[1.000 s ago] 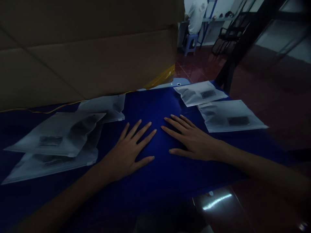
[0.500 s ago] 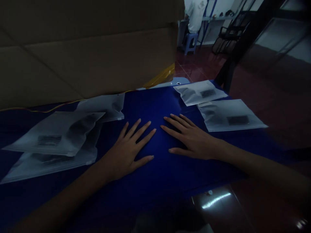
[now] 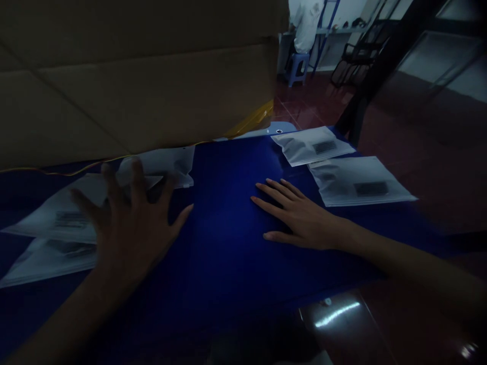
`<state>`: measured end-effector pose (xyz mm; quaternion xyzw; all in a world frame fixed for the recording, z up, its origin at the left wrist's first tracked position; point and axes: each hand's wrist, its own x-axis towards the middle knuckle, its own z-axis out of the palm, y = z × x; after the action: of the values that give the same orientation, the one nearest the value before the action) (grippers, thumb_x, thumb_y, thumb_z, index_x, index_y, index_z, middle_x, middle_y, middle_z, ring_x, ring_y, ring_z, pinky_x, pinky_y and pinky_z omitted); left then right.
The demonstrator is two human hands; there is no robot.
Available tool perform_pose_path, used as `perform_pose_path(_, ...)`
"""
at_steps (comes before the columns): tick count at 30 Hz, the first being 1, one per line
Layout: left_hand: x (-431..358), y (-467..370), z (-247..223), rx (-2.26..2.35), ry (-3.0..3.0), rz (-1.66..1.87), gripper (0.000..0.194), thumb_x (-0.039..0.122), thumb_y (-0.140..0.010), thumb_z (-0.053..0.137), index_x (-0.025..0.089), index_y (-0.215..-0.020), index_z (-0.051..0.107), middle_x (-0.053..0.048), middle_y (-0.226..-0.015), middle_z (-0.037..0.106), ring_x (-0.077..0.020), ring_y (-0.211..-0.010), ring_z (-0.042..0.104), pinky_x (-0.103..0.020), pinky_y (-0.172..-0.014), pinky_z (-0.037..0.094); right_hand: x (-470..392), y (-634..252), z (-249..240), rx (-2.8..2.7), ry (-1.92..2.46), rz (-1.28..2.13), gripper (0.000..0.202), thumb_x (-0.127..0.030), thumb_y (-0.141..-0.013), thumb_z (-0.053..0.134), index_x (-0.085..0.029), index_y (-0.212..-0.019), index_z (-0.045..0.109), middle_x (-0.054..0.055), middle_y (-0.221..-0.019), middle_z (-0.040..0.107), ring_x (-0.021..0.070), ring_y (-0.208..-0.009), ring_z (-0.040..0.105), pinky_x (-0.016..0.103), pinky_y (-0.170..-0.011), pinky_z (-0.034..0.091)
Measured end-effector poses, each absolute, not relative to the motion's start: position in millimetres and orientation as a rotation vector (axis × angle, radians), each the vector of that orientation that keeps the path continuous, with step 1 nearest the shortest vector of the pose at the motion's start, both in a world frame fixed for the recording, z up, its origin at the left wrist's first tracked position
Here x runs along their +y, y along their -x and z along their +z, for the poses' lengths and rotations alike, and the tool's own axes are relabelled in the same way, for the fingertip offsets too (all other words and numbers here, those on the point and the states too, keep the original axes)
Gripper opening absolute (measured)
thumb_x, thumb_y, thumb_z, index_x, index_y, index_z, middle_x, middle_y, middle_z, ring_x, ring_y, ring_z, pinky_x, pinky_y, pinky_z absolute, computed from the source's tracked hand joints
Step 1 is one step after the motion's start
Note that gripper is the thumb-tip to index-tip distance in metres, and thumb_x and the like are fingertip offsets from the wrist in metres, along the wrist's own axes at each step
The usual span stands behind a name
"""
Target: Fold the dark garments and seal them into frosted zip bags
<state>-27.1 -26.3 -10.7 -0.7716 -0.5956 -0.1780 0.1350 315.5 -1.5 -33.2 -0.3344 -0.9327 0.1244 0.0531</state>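
Observation:
My left hand [image 3: 131, 228] is spread wide in front of the frosted zip bags on the left, hiding part of them; whether it touches them I cannot tell. Of those, an upper bag [image 3: 49, 218] with a dark printed label overlaps a lower bag [image 3: 41, 261], and a rear bag [image 3: 173, 162] lies behind. My right hand [image 3: 300, 215] rests flat on the blue table covering [image 3: 228, 238], fingers apart and nothing in it. Just beyond it on the right are two more labelled bags, a front bag [image 3: 350, 175] and a back bag [image 3: 300, 144], their edges meeting.
A large cardboard box [image 3: 160, 96] rises along the table's far side, with yellow tape [image 3: 254, 119] at its lower corner. A thin yellow wire [image 3: 87, 167] runs along its base. Farther off, a person in a white shirt [image 3: 305, 25] sits on a blue stool [image 3: 297, 68].
My left hand has lifted from the table's middle and moved left, over the left bags, blurred at the fingertips. My right hand and the bags stay in place.

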Motion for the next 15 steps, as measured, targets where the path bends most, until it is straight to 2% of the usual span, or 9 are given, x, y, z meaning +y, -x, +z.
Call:
perform_pose_path(2,-27.2,32.4,-9.6,-1.771,2.229,-0.509,0.078,0.055,-0.099,0.060,0.057,-0.166,0.018,0.010,-0.181,0.003,-0.0661,-0.156,0.004,-0.098,-0.110,-0.004,-1.3,-315.7,-33.3,-2.845,1.019,0.379,0.087,-0.073,-0.105,0.041,-0.017,-0.170,0.026,0.019,-0.177,0.015,0.0391,-0.165,0.006,0.069,-0.131,0.016)
perform_pose_path(4,-28.8,34.0,-10.4,-1.814,2.243,-0.454,0.075,0.049,-0.101,0.057,0.050,-0.168,0.022,0.002,-0.181,-0.003,-0.0697,-0.153,0.015,-0.102,-0.104,0.010,-1.2,-315.5,-33.0,-2.852,1.024,0.382,0.088,-0.073,-0.104,0.040,-0.017,-0.170,0.025,0.020,-0.177,0.015,0.0391,-0.165,0.005,0.068,-0.131,0.015)
perform_pose_path(6,-30.6,31.9,-13.2,-1.839,2.261,-0.382,0.075,0.044,-0.102,0.056,0.043,-0.169,0.023,-0.005,-0.181,-0.004,-0.0707,-0.150,0.022,-0.102,-0.101,0.019,-1.1,-315.0,-32.5,-2.855,1.029,0.386,0.088,-0.074,-0.105,0.039,-0.017,-0.170,0.025,0.020,-0.178,0.014,0.0395,-0.165,0.005,0.068,-0.131,0.015)
perform_pose_path(9,-33.3,22.7,-19.3,-1.789,2.304,-0.344,0.075,0.039,-0.104,0.057,0.042,-0.170,0.021,-0.009,-0.181,0.005,-0.0660,-0.152,0.026,-0.096,-0.108,0.024,-1.1,-314.7,-32.4,-2.850,1.023,0.386,0.087,-0.073,-0.105,0.039,-0.017,-0.170,0.025,0.020,-0.178,0.014,0.0398,-0.165,0.005,0.068,-0.131,0.015)
perform_pose_path(11,-35.4,14.3,-22.7,-1.703,2.354,-0.351,0.075,0.038,-0.105,0.056,0.040,-0.170,0.020,-0.013,-0.180,0.011,-0.0614,-0.152,0.032,-0.090,-0.109,0.034,-1.1,-314.8,-33.0,-2.840,1.016,0.387,0.087,-0.073,-0.105,0.041,-0.017,-0.170,0.026,0.020,-0.177,0.015,0.0398,-0.165,0.005,0.069,-0.131,0.014)
perform_pose_path(15,-39.3,0.8,-22.9,-1.453,2.564,-0.324,0.079,0.045,-0.103,0.057,0.032,-0.172,0.019,-0.018,-0.179,0.012,-0.0569,-0.149,0.041,-0.079,-0.108,0.048,-0.8,-315.3,-34.9,-2.818,1.009,0.395,0.087,-0.073,-0.104,0.044,-0.018,-0.170,0.026,0.019,-0.178,0.016,0.0395,-0.165,0.007,0.069,-0.131,0.016)
